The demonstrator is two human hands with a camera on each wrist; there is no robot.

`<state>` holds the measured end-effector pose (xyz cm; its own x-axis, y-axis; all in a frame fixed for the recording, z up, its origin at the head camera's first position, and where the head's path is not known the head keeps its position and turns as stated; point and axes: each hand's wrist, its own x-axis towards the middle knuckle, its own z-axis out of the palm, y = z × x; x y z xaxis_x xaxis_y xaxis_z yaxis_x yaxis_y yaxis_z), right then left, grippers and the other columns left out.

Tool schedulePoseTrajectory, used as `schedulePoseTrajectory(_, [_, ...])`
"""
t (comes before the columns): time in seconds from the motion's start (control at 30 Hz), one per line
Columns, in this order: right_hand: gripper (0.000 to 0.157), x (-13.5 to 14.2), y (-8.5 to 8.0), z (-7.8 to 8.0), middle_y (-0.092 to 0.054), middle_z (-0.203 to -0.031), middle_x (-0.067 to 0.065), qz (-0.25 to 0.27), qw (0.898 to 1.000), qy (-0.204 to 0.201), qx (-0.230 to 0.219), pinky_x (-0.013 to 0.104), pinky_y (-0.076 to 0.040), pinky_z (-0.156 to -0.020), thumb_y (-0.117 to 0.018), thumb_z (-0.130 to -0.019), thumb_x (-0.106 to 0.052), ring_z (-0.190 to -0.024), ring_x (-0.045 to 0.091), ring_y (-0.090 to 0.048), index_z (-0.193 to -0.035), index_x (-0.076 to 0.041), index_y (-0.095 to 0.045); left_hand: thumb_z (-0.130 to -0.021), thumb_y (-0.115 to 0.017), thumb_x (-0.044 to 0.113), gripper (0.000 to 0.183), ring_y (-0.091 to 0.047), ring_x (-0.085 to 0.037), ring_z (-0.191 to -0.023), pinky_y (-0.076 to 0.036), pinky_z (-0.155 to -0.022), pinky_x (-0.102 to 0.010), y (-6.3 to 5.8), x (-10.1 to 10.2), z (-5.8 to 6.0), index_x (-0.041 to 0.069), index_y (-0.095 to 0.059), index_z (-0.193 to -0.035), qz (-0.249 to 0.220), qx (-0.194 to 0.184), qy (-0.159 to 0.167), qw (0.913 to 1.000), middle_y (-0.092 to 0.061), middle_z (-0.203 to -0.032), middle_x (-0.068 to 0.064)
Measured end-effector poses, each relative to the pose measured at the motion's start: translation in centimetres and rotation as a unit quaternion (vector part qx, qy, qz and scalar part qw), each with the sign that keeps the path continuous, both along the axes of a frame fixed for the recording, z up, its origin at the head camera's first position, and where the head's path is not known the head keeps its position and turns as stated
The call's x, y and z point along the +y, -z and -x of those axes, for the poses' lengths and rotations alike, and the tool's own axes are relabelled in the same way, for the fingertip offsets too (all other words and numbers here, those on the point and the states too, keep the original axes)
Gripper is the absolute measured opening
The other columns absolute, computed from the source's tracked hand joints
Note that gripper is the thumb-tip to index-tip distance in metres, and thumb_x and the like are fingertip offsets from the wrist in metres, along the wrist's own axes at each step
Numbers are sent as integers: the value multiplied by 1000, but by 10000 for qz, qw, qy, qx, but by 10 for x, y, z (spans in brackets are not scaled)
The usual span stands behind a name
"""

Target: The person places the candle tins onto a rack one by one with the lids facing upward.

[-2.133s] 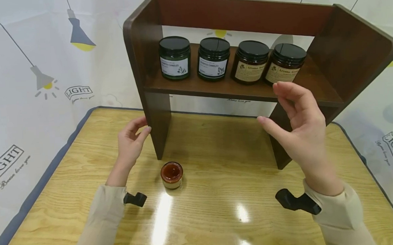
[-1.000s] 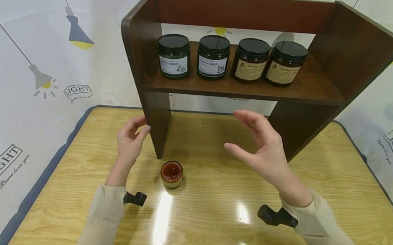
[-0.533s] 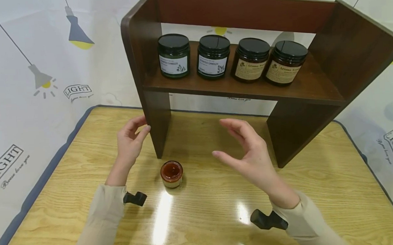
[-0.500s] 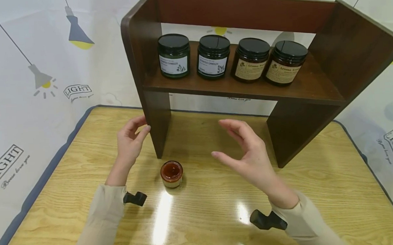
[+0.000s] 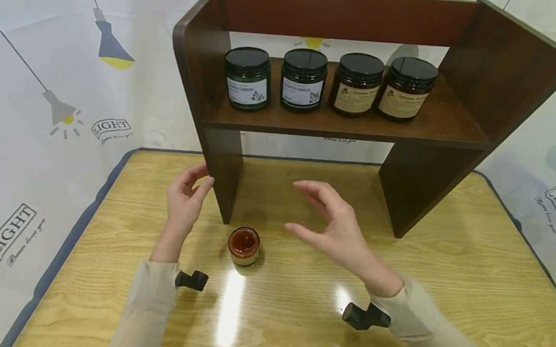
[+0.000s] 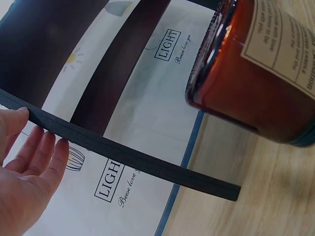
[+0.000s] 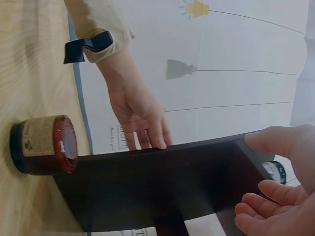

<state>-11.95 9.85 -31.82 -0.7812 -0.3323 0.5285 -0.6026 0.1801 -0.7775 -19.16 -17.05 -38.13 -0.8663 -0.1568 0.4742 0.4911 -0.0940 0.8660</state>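
Small open jar [image 5: 244, 245]: on the counter [image 5: 450, 285], just in front of the left upright of the shelf unit [image 5: 221, 160], lidless, untouched by either hand. Round, squat, glass; amber-brown wax inside, pale paper label round the wall (left-wrist view [image 6: 256, 64]).

Progress, as judged: four lidded jars set in a row on the shelf board; the open jar seemingly the last one off the shelf, not yet picked up.

Left hand [image 5: 184, 201]: fingers straight, loosely spread, tips resting against the front edge of the shelf unit's left upright; nothing gripped.

Right hand [image 5: 331, 228]: in the air over the counter, to the right of the open jar and apart from it; fingers and thumb spread in an open curve, holding nothing.

Shelf unit: dark brown wood, smooth, rounded top corners, one board between two side panels.

Shelf jars: two dark green [image 5: 247, 77], two amber [image 5: 355, 83]; black flat lids, printed labels.

Counter: light wood grain, glossy, glare patches, grey edging.
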Motion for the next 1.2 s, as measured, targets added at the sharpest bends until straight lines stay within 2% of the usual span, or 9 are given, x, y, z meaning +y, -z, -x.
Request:
schedulePoseTrajectory(0.17, [59,-6,9,2,-53,-123,17,-71,9999,-11,-116,33,-37,-104,-78,-68,9,-119,28,-49,-121,7,-51,-81,-56,-20,34,-60,-10,-93,-52,-78,-20,0,0,0,3,-66,-103,35,8,-6,10000,-67,-94,7])
schedulePoseTrajectory(0.37, [59,-11,18,4,-54,-122,16,-237,9995,54,-196,31,-37,-104,-78,-68,7,-119,26,-50,-120,7,-52,-81,-56,-20,35,-60,-10,-92,-52,-78,-20,0,-1,0,5,-66,-103,27,33,-6,10000,-67,-94,7])
schedulePoseTrajectory(0.63, [58,-18,30,5,-55,-121,17,-296,9990,-29,-340,38,-40,-102,-78,-69,6,-120,28,-50,-121,6,-52,-81,-56,-20,37,-60,-10,-93,-52,-77,-20,0,0,0,8,-67,-102,-19,58,26,10000,-67,-94,6])
schedulePoseTrajectory(0.87, [58,-24,42,6,-55,-121,17,-411,9977,-33,-541,34,-40,-102,-79,-68,4,-118,28,-51,-120,6,-53,-81,-56,-20,39,-60,-10,-92,-52,-78,-20,1,0,1,10,-67,-101,-42,93,51,9999,-67,-94,6])
schedulePoseTrajectory(1.03, [56,-27,52,8,-56,-119,18,-484,9968,-74,-629,39,-41,-100,-78,-70,4,-117,31,-52,-120,7,-53,-81,-56,-20,39,-60,-10,-92,-52,-78,-20,1,-1,0,11,-67,-101,-9,65,46,10000,-67,-94,7])
schedulePoseTrajectory(1.2, [58,-32,63,9,-56,-120,17,-630,9945,-151,-817,38,-42,-99,-79,-70,3,-116,30,-52,-121,7,-52,-81,-56,-20,37,-60,-10,-92,-52,-77,-20,1,0,0,9,-67,-102,-14,76,56,10000,-67,-95,7])
